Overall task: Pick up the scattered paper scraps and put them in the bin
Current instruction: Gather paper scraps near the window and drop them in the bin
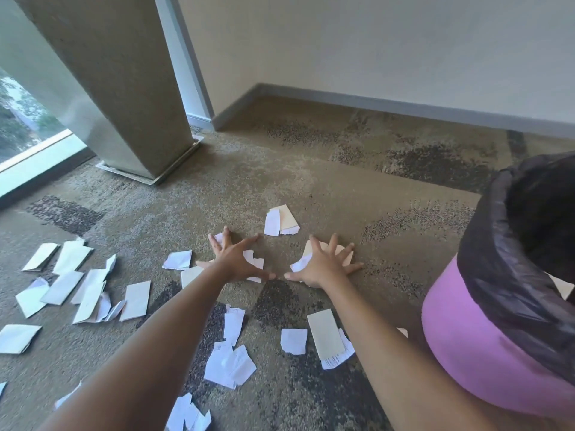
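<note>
White and cream paper scraps lie scattered over the carpet, with a cluster at the left, some in the near middle and a pair farther out. My left hand lies flat on the floor, fingers spread, over a small white scrap. My right hand is pressed flat beside it on a cream scrap. Neither hand grips anything. The pink bin with a black liner stands at the right, close to my right forearm.
A concrete pillar rises at the back left beside a floor-level window. A cream wall with a grey skirting board closes off the far side. Patterned carpet lies between the scraps and the wall.
</note>
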### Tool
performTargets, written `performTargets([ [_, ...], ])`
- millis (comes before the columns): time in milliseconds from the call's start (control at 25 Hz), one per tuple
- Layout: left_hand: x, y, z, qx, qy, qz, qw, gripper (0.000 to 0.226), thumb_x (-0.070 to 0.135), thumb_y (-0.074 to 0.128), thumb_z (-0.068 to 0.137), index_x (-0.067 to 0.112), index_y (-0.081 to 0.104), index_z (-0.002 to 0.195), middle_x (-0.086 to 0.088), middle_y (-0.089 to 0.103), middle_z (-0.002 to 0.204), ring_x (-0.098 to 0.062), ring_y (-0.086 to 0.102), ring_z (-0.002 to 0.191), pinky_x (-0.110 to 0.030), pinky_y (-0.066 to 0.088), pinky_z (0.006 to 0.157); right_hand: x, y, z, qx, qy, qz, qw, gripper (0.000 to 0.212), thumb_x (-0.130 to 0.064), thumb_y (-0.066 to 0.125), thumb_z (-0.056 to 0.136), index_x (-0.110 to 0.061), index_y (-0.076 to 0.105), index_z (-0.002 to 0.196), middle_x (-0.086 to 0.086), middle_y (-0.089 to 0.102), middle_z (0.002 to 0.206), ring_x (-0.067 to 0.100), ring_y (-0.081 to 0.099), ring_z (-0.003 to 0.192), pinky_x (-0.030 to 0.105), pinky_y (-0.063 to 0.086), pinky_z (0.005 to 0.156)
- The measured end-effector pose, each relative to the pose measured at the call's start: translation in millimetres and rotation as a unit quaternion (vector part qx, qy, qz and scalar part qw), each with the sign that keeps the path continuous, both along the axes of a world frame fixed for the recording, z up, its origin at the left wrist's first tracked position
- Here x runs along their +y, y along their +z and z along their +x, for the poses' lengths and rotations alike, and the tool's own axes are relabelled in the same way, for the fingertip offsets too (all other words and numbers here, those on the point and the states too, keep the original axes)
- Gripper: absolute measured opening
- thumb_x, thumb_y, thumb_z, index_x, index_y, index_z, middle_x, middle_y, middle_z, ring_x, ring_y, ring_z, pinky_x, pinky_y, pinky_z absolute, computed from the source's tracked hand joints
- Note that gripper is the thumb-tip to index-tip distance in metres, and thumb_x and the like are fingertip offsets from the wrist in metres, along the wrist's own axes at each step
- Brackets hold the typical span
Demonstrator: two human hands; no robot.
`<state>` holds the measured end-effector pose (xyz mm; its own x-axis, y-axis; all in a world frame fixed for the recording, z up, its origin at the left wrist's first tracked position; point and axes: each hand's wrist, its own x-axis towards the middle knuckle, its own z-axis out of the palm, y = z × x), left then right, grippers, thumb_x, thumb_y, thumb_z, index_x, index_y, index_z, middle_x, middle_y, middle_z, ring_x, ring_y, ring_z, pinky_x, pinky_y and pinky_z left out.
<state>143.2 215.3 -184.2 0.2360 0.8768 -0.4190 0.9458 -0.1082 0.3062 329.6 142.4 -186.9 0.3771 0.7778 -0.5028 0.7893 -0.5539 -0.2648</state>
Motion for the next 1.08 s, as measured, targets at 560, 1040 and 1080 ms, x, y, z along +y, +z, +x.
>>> performTargets([
  [560,-30.4,22.0,-15.5,-0.011,0.041,0.06,0.997,0.025,0.011,0.068,0.082,0.01,0.064,0.107,-0.015,0.06,0.115,-0.031,0.057,0.104,-0.032,0.046,0.079,-25.0,11.0,-1.4,0.042,-0.033,0.072,0.996,0.082,-0.042,0.084,0.07,-0.012,0.042,0.133,0.012,0.041,0.141,0.03,0.042,0.13,0.037,0.041,0.1],
  [1040,-83.7,38.4,-24.2,-0.198,0.139,-0.07,0.968,0.016,0.004,0.065,0.087,0.014,0.058,0.098,-0.013,0.06,0.1,-0.024,0.056,0.08,-0.03,0.046,0.067,-95.8,43.9,18.4,0.193,0.139,0.026,0.971,0.036,-0.031,0.072,0.086,-0.023,0.054,0.116,-0.002,0.036,0.129,0.02,0.054,0.101,0.036,0.054,0.083],
  [1080,-92.0,39.5,-25.7,-0.191,0.114,-0.082,0.971,0.016,0.004,0.063,0.088,0.015,0.058,0.098,-0.012,0.059,0.1,-0.022,0.055,0.078,-0.029,0.046,0.066,-102.3,38.8,12.0,0.181,0.132,0.03,0.974,0.039,-0.033,0.074,0.084,-0.023,0.053,0.116,-0.001,0.035,0.129,0.02,0.053,0.103,0.038,0.052,0.088],
])
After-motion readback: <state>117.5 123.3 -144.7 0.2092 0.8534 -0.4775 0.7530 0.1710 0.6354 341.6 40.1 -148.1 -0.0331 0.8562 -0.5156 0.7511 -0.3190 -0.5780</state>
